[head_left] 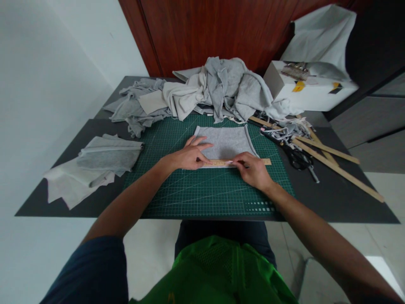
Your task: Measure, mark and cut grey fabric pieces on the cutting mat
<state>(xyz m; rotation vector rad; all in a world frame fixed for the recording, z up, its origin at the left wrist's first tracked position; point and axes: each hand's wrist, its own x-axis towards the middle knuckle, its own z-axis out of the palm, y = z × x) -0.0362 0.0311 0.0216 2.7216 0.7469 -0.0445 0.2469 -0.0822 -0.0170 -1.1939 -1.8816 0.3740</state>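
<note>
Where the grey fabric square point(225, 141) lies flat near the middle of the green cutting mat point(202, 190), a wooden ruler point(243, 162) runs along its near edge. The left hand point(188, 157) is spread flat, fingers wide, pressing on both fabric and ruler end. The right hand point(253, 170) pinches narrowly at the ruler; what its fingertips hold, if anything, I cannot tell. At 12 o'clock from the square a heap of grey cloth point(215, 86) crowds the mat's far edge. At 3 o'clock lie black scissors point(299, 158) and long wooden sticks point(335, 162), with a white box point(303, 90) beyond at 1 o'clock. At 9 o'clock sits a stack of folded grey pieces point(101, 158) on the dark surface point(348, 202). Open mat stretches toward 6 o'clock, up to the surface's near edge.
</note>
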